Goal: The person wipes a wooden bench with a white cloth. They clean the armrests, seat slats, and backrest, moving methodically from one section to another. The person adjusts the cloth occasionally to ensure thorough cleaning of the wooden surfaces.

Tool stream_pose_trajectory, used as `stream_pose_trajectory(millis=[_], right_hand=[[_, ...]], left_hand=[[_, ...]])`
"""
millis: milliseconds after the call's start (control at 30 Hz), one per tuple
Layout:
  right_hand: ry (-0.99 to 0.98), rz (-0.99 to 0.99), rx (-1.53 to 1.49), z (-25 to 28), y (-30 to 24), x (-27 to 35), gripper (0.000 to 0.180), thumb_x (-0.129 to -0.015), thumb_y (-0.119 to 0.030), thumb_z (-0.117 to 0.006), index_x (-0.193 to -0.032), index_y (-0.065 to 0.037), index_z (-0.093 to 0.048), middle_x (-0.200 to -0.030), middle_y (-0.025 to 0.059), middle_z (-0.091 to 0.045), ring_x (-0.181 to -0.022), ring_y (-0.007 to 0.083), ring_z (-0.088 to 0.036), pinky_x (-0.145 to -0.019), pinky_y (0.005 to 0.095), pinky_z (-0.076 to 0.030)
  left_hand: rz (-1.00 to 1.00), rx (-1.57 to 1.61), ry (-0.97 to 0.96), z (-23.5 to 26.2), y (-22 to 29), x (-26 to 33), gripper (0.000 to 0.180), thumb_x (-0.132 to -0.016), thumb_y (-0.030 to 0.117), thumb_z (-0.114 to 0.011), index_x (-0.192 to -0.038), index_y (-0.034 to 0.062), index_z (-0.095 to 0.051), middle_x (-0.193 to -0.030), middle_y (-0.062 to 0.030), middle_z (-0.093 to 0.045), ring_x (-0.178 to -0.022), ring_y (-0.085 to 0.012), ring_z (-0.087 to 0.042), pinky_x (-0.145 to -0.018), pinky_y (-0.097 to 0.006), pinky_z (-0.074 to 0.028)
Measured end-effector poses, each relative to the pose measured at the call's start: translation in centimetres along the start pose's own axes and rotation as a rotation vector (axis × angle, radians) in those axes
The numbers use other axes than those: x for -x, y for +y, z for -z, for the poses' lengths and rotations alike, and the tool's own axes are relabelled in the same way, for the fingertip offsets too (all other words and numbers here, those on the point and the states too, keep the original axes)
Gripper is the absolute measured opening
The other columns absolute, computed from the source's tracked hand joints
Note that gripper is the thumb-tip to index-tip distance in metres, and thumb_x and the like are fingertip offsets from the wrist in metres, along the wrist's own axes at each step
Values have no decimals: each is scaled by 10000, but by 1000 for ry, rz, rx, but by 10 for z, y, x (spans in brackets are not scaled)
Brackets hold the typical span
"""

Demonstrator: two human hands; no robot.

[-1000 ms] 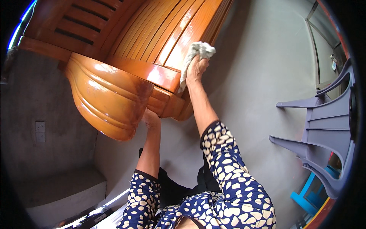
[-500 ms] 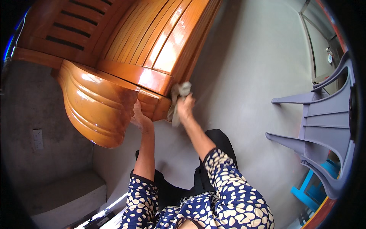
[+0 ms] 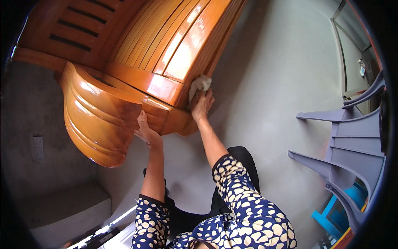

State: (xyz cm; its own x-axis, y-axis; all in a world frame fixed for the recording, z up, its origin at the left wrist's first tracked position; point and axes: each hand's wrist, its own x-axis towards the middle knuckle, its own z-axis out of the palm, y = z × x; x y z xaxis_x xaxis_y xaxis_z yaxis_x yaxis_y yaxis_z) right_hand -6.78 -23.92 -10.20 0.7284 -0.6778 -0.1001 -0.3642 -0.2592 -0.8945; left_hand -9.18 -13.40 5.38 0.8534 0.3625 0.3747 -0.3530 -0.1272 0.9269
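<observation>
A glossy orange-brown wooden bench point(image 3: 166, 86) with a slatted seat fills the upper left. It has a curved, grooved end panel point(image 3: 97, 118). My left hand point(image 3: 148, 132) grips the right edge of that panel, thumb on the near side, some fingers hidden by the wood. In my right hand point(image 3: 202, 107) is a pale, crumpled cloth point(image 3: 200, 85), pressed against the bench's front face, near its lower corner. The fingers are bent around the cloth, part of which bunches out above them.
To the right lies a grey-purple plastic chair point(image 3: 356, 141), tipped on its side, with a blue stool point(image 3: 331, 216) beneath it. Smooth grey floor point(image 3: 282, 83) runs between chair and bench. A concrete step point(image 3: 74, 207) and a wall socket point(image 3: 38, 146) are at left.
My right hand has moved the cloth up along the bench's front face, from the lower corner. My left hand has shifted slightly left and down, staying at the panel's edge.
</observation>
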Motion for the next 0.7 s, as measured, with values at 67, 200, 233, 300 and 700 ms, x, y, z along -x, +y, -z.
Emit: stream_pose_trajectory(millis=[67,200,233,300,700], right_hand=[[-6,60,-24,3,0,27,405,-747,-11,-631,-1149,-37,-585,-1429,163,-336,-1228,413,-347,-1007,474,-351],[-46,125,-233,7,-2,55,272,-790,-29,-570,-1054,1,-624,-1314,158,-469,-1131,321,-464,-926,394,-410],[-75,56,-479,7,-1,55,238,-802,-19,-545,-1020,15,-633,-1295,141,-489,-1110,271,-483,-906,354,-418],[-343,-262,-892,11,-6,50,273,-820,-19,-497,-1054,23,-631,-1258,93,-509,-1060,143,-516,-858,255,-423],[-1,270,-394,9,-17,42,434,-733,-18,-532,-1166,0,-564,-1223,249,-501,-1154,426,-463,-983,441,-393]], left_hand=[[28,2,-37,3,3,-1,426,-904,245,-597,-1198,-58,-546,-1203,-123,-547,-1047,-225,-518,-928,-351,-430],[10,13,-27,4,4,-5,429,-902,249,-605,-1188,-67,-551,-1187,-124,-557,-1041,-219,-527,-926,-346,-432],[13,23,-41,2,7,-2,434,-899,242,-612,-1196,-66,-545,-1192,-124,-555,-1043,-220,-528,-926,-347,-433],[6,45,-23,6,6,-5,444,-894,225,-626,-1218,-63,-530,-1210,-128,-546,-1063,-225,-523,-938,-352,-427],[-28,63,-266,29,-18,11,878,-828,141,-726,-1459,8,-131,-1413,-156,-324,-1268,-250,-374,-1083,-358,-296]])
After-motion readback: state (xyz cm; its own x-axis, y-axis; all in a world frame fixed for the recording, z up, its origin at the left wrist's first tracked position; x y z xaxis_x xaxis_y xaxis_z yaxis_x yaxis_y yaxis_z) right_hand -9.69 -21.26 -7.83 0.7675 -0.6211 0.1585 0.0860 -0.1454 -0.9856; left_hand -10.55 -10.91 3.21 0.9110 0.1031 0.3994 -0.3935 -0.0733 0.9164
